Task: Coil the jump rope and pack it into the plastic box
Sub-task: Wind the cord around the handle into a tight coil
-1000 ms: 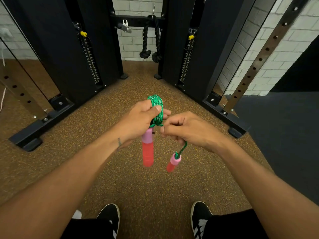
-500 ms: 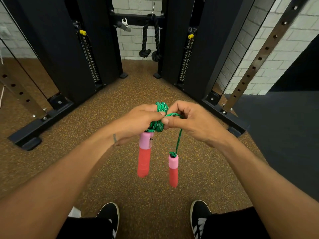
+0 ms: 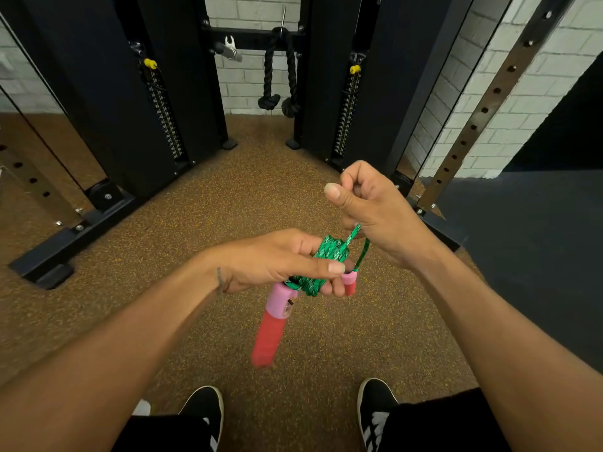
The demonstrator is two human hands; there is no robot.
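Observation:
My left hand point(image 3: 277, 259) grips a tight bundle of green jump rope point(image 3: 329, 256) at waist height above the floor. One pink and red handle point(image 3: 274, 321) hangs down from under this hand. The second handle point(image 3: 349, 282) sits right against my left fingertips, only its pink cap and a bit of red showing. My right hand point(image 3: 375, 207) is raised up and to the right, fingers closed on the short green strand that runs down to the bundle and to that second handle. No plastic box is in view.
A black cable machine with weight stacks point(image 3: 163, 119) and a hanging black rope attachment point(image 3: 280, 76) stands ahead. Its base bars point(image 3: 75, 236) reach onto the speckled brown rubber floor point(image 3: 228, 197). A perforated steel upright point(image 3: 483, 109) stands at the right, dark flooring point(image 3: 538, 256) beyond. My black shoes point(image 3: 202, 409) are below.
My right hand has risen up and to the right, pulling the strand taut. The second handle, which dangled low, has been drawn up against the bundle. The bundle now sits lower.

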